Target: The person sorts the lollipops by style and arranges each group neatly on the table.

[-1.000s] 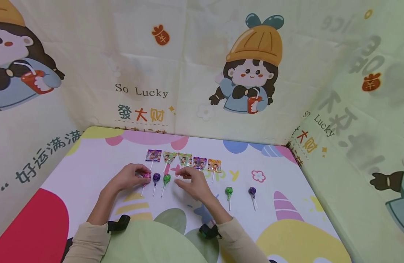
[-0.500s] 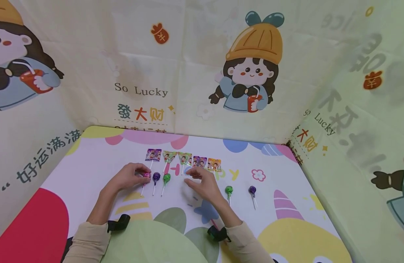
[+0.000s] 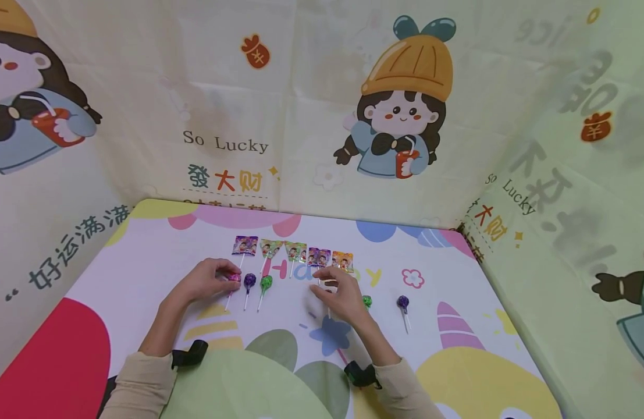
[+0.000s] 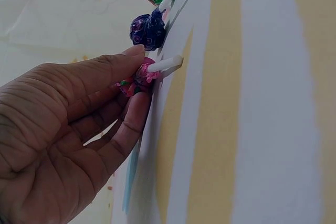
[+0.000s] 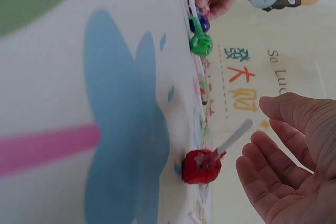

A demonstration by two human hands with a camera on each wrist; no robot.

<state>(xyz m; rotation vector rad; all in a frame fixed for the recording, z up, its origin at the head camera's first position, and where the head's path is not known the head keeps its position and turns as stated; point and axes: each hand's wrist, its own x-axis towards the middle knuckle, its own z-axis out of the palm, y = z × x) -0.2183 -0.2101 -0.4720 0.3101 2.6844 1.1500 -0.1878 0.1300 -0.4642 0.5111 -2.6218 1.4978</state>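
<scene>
My left hand [image 3: 210, 280] pinches a pink-wrapped lollipop [image 4: 143, 74] between thumb and fingers, its white stick pointing toward me. Beside it lie a purple lollipop [image 3: 250, 281] and a green lollipop [image 3: 266, 283] in a short row. My right hand [image 3: 344, 294] is farther right, thumb and fingers apart with nothing between them. In the right wrist view a red lollipop [image 5: 201, 166] is near those fingers, apart from them; in the head view the hand mostly hides it. A second green lollipop [image 3: 367, 301] shows partly behind my right wrist.
Behind the hands, several flat-wrapped lollipops line up, among them a purple packet [image 3: 245, 245] and an orange packet [image 3: 342, 260]. Another purple lollipop [image 3: 403, 302] lies at the right. A printed cloth [image 3: 301, 116] hangs behind the table.
My right hand has moved steadily rightward, away from the left row, and now covers part of the right green lollipop. My left hand keeps its place on the pink lollipop.
</scene>
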